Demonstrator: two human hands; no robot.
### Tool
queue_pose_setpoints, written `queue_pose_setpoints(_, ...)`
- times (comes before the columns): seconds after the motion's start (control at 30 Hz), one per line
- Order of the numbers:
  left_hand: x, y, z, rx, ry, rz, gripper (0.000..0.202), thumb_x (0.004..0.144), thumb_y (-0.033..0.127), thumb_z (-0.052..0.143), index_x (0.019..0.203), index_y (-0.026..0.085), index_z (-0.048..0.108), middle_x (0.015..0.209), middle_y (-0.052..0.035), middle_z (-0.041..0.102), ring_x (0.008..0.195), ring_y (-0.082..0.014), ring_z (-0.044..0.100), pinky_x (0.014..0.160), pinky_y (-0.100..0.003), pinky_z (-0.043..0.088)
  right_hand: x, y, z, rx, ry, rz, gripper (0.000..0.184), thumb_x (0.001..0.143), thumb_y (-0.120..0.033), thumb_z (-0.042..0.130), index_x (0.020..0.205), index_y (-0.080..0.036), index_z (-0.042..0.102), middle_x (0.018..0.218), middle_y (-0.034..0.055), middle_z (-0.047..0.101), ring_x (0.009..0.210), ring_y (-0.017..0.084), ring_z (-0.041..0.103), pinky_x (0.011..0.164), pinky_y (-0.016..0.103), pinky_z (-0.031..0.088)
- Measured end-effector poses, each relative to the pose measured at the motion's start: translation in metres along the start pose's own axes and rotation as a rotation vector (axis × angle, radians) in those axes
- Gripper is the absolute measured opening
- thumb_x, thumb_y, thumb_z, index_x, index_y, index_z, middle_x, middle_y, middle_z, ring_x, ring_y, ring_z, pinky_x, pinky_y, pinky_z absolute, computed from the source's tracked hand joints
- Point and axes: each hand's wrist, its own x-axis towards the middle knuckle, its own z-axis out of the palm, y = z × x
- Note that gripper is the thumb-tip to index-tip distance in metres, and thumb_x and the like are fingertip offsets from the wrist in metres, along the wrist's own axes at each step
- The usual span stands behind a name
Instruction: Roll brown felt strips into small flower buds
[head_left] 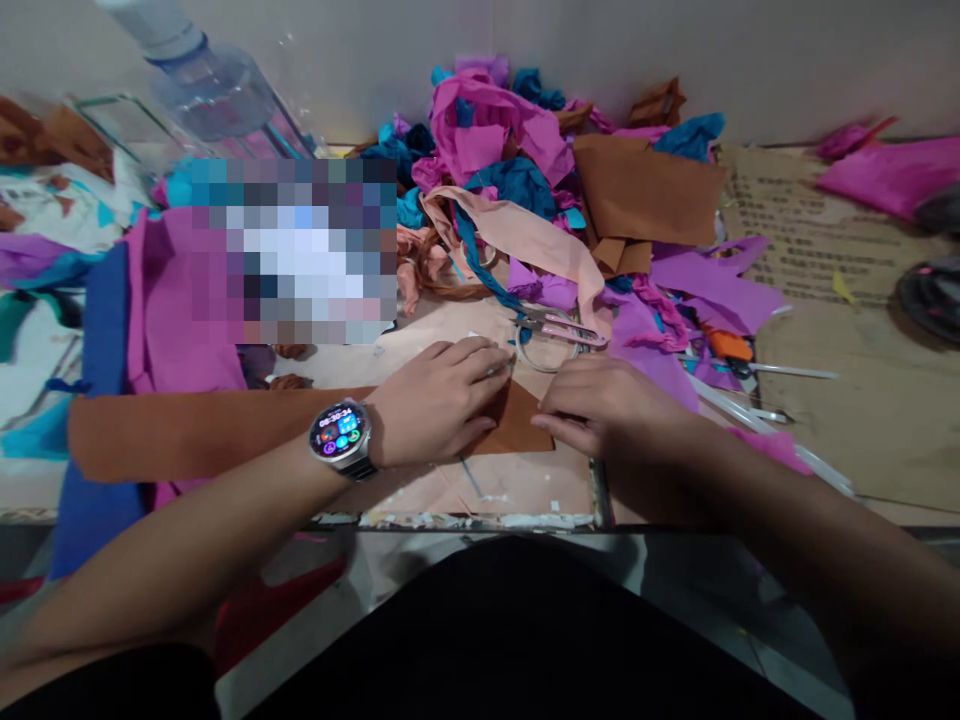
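On the pale, scrap-littered worktable (pixel 540 485) lies a long brown paper-like strip (pixel 232 425), its slanted right end apparently shaped, the rest seemingly unworked, the left hand (pixel 442 400) upon it, fingers outstretched, the right hand (pixel 611 405) curled there, pinch unclear.

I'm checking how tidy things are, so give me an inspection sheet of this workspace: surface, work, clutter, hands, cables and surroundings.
Surface: table pale, specked, its front edge worn-looking.
Job's things: brown strip lying crosswise near the front edge.
Clutter: coloured scraps heaped at the back; scissors just beyond the hands.
Hands: left hand resting on the strip, watch on that wrist; right hand at the strip's right end, grip unclear.
Cables: nothing seen.
Surroundings: wall behind, bottle at back left, cardboard at right; a pixelated patch hides part of the left side.
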Motion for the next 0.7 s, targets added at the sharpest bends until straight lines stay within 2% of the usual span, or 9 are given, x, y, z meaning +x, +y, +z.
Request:
queue_pose_setpoints(0.57, -0.0003, 0.0008, 0.0030, -0.012, 0.058, 0.007, 0.054, 0.096, 0.035, 0.066, 0.144, 0.011, 0.059, 0.154, -0.0203, 0.055, 0.144, -0.0366, 0.049, 0.116, -0.052, 0.046, -0.0008, 0.0016, -0.0003, -0.019, -0.009, 0.006, 0.033, 0.106, -0.036, 0.056, 0.083, -0.018, 0.072, 0.074, 0.0058, 0.072, 0.072, 0.018, 0.062, 0.073, 0.034, 0.044)
queue_pose_setpoints(0.7, -0.0003, 0.0014, 0.0038, 0.002, 0.064, 0.002, 0.054, 0.097, 0.037, 0.066, 0.144, 0.011, 0.057, 0.152, -0.0197, 0.056, 0.143, -0.0363, 0.049, 0.115, -0.051, 0.047, -0.0019, 0.0045, 0.0052, -0.002, 0.036, 0.051, 0.022, 0.104, -0.032, 0.059, 0.107, -0.020, 0.077, 0.091, 0.0064, 0.080, 0.081, 0.020, 0.069, 0.079, 0.033, 0.049)
